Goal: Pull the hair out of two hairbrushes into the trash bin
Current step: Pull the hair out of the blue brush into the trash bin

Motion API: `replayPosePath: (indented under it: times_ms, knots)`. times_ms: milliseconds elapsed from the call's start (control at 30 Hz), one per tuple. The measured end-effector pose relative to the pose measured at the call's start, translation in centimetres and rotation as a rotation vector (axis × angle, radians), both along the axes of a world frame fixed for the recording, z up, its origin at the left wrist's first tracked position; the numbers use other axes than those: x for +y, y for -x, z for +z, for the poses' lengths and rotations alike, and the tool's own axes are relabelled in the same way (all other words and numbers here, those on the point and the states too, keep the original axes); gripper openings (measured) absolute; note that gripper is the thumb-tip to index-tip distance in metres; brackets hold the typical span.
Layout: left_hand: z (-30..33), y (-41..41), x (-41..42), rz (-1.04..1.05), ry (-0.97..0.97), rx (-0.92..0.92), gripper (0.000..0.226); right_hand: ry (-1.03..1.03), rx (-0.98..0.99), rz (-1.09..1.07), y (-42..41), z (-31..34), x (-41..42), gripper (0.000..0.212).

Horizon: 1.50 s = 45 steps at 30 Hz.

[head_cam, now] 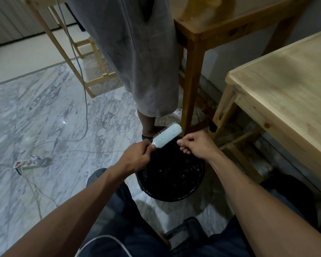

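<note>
Near the middle of the frame the left hand (137, 156) grips the handle end of a pale hairbrush (167, 135), fingers curled round it, so that the bristled head angles up and to the right, out over the far rim of the trash bin (198, 184). Just right of the brush, the right hand (195, 145) has its fingers bent and drawn toward the thumb in a pinching shape close beside the brush head; whether any hair sits between those fingertips is too fine to tell. Both forearms reach in from the lower corners and converge above the bin, which stands on the marble floor (44, 112) between the person's knees and is lined with a black bag; its inside is too dark to show hair. Only this one brush is visible, so I would judge the work to be partway through cleaning a brush, with a second brush nowhere in view. Another person's legs (148, 71) stand just beyond the bin, a wooden table (295, 80) fills the right side, and a power strip (32, 163) lies at the left.
</note>
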State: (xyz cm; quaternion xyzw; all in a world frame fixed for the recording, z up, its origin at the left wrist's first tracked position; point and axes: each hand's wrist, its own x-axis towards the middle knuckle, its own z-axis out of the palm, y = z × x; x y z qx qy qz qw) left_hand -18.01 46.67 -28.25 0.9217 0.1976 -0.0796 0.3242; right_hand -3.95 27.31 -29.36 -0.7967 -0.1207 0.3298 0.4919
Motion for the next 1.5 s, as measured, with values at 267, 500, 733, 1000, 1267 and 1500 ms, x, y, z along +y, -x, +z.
replayPosePath:
  times_ms: [267, 500, 733, 1000, 1267, 1500]
  knots:
    - [-0.7, 0.1, 0.3, -0.037, -0.206, -0.013, 0.024, -0.106, 0.048, -0.103, 0.2, -0.1, 0.6, 0.028]
    - [-0.8, 0.5, -0.2, -0.097, -0.274, -0.006, 0.034, -0.065, 0.038, -0.395, 0.1, -0.6, 1.9, 0.015]
    - [0.4, -0.2, -0.3, 0.011, -0.097, -0.093, 0.028, -0.182, 0.206, -0.3, -0.2, 2.2, 1.9, 0.042]
    - [4.9, -1.3, -1.2, -0.008, -0.018, -0.307, 0.023, -0.408, 0.049, -0.316, -0.7, 8.7, 2.7, 0.029]
    - [13.3, -4.7, -4.0, -0.038, -0.08, -0.554, 0.016, -0.471, -0.142, -0.387, -2.5, 17.2, 0.5, 0.026]
    - [20.3, -9.0, -9.6, -0.185, -0.06, -0.716, 0.039, -0.557, -0.277, -0.533, -4.3, 25.7, -6.2, 0.031]
